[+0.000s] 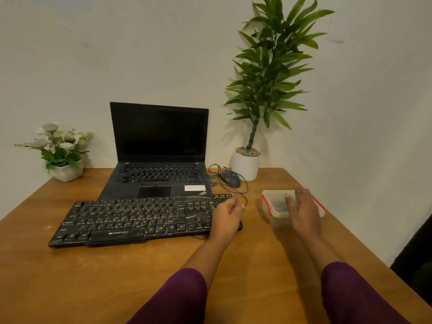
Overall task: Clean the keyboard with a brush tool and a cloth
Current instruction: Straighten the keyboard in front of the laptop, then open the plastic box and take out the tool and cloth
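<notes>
Right of the keyboard, the right hand lies flat, fingers straight, on a plastic box. The left hand, loosely curled and empty, is over the keyboard's right end.

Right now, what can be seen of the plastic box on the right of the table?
The plastic box is a small, translucent tub with rounded corners. Its lid is on, with red clips at its left and right sides. Something dark shows dimly through the lid, but what it is cannot be told. The box stands upright on the wooden table, to the right of the keyboard and apart from it. The right hand rests on the lid with straight fingers.
</notes>
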